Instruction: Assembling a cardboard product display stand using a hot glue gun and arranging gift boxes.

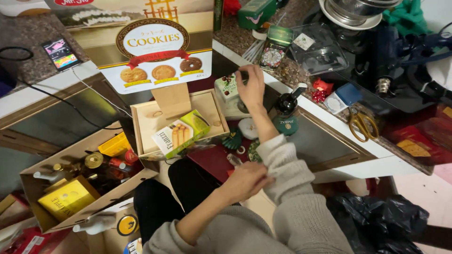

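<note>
My right hand [250,88] reaches forward to a small white and green box [226,90] at the counter's edge. Its fingers curl at the box's top right corner, and I cannot tell whether they grip it. My left hand [246,181] is closed on the grey sleeve cuff [278,149] of my right arm, pinching the fabric near the wrist. Below my right forearm lie small round ornaments [247,128] on a dark red surface.
An open shallow box [143,117] with a raised cookie-picture lid [155,51] holds a yellow-green biscuit packet [181,134]. A cardboard box of bottles [80,188] is at the left. Black bottle [285,102], scissors [360,124], phone [61,54] and black bag [376,221] lie around.
</note>
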